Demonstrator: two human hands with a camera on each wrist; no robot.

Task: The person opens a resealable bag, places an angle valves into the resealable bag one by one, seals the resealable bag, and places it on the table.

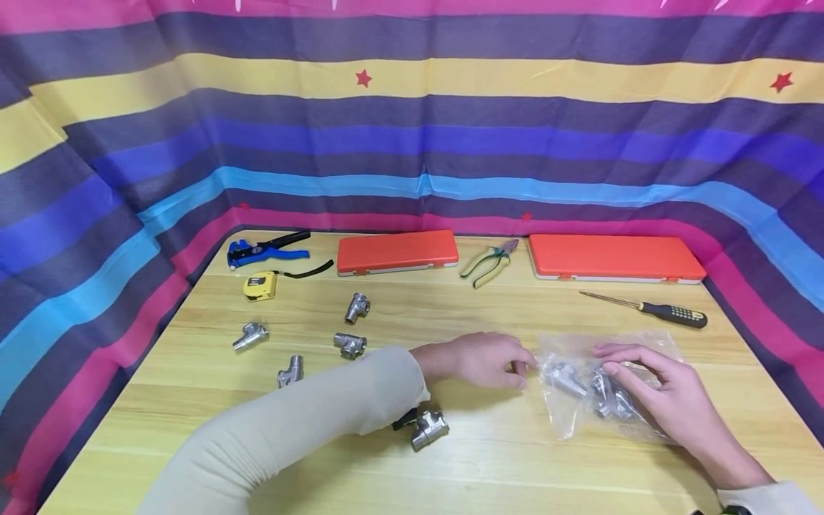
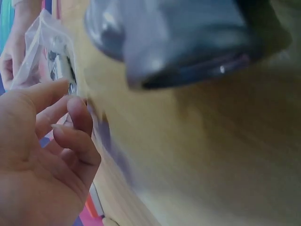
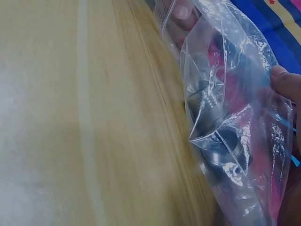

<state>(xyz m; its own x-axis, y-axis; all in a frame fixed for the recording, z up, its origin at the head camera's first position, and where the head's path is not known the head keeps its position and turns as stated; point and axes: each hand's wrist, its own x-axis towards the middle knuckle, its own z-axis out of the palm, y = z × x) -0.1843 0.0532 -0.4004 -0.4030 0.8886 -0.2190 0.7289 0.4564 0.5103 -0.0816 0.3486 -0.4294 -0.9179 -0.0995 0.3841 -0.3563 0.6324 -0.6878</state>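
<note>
A clear plastic zip bag [image 1: 560, 422] lies at the right of the table with several metal tee pipe fittings [image 1: 611, 397] inside. My right hand [image 1: 676, 393] pinches the bag's film from above; its thumb [image 3: 288, 84] shows against the plastic in the right wrist view. Just off the bag's left edge is my left hand [image 1: 492, 360], its fingers loosely bent and nothing visible between them. Below my left forearm lies a loose tee fitting [image 1: 429, 429], which looms large in the left wrist view. More tee fittings [image 1: 350, 345] are scattered to the left, one partly behind the sleeve.
Along the back stand a blue wire stripper [image 1: 267, 250], two red cases [image 1: 398, 252] and pliers [image 1: 491, 262]. A yellow tape measure [image 1: 260, 285] sits at the left, a screwdriver [image 1: 672, 315] behind the bag. Striped cloth [image 1: 425, 150] hangs around the table.
</note>
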